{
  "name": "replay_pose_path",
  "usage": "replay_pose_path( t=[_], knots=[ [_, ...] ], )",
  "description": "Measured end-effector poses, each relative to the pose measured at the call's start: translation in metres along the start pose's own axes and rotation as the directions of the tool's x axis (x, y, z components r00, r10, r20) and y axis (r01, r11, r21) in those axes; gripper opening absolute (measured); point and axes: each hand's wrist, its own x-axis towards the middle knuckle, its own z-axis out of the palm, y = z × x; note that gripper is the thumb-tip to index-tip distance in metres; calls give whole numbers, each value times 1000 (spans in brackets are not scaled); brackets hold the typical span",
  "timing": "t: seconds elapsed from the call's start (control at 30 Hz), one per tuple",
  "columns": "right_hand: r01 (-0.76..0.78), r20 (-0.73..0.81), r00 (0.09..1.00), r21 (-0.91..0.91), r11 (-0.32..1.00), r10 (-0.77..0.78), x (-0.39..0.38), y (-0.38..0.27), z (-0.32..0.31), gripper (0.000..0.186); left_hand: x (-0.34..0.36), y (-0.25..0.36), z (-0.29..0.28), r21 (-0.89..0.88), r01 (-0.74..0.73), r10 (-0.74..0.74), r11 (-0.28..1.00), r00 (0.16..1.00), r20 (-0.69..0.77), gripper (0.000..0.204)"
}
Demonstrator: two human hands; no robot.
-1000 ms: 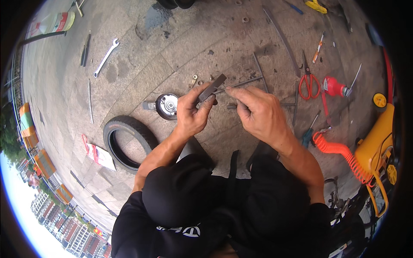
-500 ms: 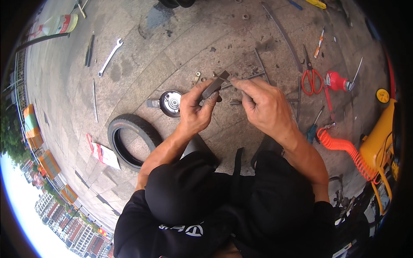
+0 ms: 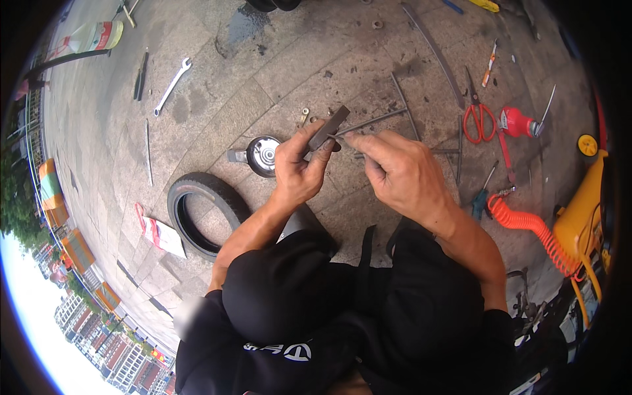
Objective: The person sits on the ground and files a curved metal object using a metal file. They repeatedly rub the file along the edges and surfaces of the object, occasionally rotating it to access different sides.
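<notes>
My left hand (image 3: 299,164) grips a dark flat rectangular block (image 3: 330,126) between thumb and fingers, tilted up to the right. A dark part under the block shows only in bits. Close to the block's right side, my right hand (image 3: 408,171) pinches thumb and forefinger together. Something thin and small seems to stick out of that pinch toward the block, but its kind is unclear. Beyond the hands, thin metal rods (image 3: 375,123) lie on the paving. Left of my left hand rests a round metal drum part (image 3: 264,155) with a dark rim.
A small tyre (image 3: 227,201) lies near my left forearm, beside a wrench (image 3: 172,87). On the right are red-handled scissors (image 3: 479,123), a red can (image 3: 517,122), a screwdriver (image 3: 479,203), an orange coiled hose (image 3: 526,220) and a yellow tank (image 3: 579,204).
My right hand's fingertips have moved slightly left and down, from the block's upper end to its lower right side. My left hand still holds the block; the view has shifted slightly.
</notes>
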Motion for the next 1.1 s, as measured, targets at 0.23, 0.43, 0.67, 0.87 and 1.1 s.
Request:
replay_pose_path(
  t=[0.23,0.43,0.67,0.87,1.1],
  knots=[
    [-35,-126,992,-17,999,32,2,5,2,38,1,1,4,40,9,-6,999,998,-67,32],
    [29,-23,999,-67,997,-31,-1,-1,6,40,4,7,5,141,12,3,990,994,-108,32],
    [64,-43,997,-93,994,-69,3,0,8,39,5,12,5,197,1,23,980,993,-117,34],
    [45,-24,999,-96,994,-48,3,-1,7,38,6,14,4,206,19,5,978,993,-116,35],
    [76,110,992,-89,993,-66,5,-4,5,39,7,15,5,246,-29,60,969,991,-116,35]
  ],
)
